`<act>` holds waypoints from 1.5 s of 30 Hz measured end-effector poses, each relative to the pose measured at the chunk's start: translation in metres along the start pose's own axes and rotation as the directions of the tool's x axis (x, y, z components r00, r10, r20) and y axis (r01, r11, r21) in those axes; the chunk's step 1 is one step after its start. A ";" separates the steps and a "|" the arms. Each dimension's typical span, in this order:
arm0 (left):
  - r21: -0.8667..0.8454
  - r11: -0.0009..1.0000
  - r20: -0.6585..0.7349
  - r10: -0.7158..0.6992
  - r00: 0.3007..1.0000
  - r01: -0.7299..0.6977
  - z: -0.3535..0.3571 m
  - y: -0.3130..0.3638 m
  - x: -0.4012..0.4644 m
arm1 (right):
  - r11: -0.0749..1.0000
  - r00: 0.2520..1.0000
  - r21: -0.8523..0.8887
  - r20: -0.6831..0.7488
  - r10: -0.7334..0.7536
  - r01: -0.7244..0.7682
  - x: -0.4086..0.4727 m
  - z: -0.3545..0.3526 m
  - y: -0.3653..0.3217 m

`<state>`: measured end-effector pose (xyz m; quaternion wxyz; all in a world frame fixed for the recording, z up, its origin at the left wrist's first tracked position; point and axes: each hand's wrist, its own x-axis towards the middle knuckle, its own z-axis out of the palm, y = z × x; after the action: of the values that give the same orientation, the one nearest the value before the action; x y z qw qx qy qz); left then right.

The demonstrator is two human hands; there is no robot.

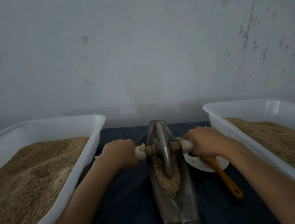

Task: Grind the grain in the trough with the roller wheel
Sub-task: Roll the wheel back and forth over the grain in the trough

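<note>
the left hand and right hand each curl tight around one wrapped end of the axle, which lies crosswise. the roller wheel stands upright between them in the grain. the trough runs lengthwise away from the person, so the roll goes forward and back.

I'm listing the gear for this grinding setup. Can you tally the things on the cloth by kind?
White plastic tubs of grain: 2
Metal trough: 1
Roller wheel: 1
White plate: 1
Orange-handled spatula: 1
Total: 6
</note>
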<state>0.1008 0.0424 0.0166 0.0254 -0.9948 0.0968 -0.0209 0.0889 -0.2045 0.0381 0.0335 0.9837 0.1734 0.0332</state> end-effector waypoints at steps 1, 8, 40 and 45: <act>0.002 1.000 -0.003 0.004 1.000 -0.004 0.000 0.000 0.000 | 1.000 1.000 0.010 0.027 0.000 0.000 -0.001 -0.001 0.000; -0.034 0.999 -0.203 -0.011 0.979 0.005 0.010 -0.001 -0.001 | 0.996 0.956 -0.083 -0.292 0.009 -0.035 0.007 0.017 -0.002; -0.012 1.000 -0.175 0.010 0.984 -0.013 0.007 -0.002 0.000 | 1.000 0.981 -0.029 -0.195 -0.005 -0.001 0.005 0.013 0.002; -0.028 0.999 0.050 0.018 0.999 -0.016 0.001 -0.005 0.002 | 1.000 0.999 -0.013 0.035 -0.024 0.024 -0.001 -0.003 0.001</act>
<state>0.1036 0.0473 0.0157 0.0144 -0.9944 0.1048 0.0054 0.0883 -0.2056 0.0409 0.0435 0.9817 0.1844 0.0169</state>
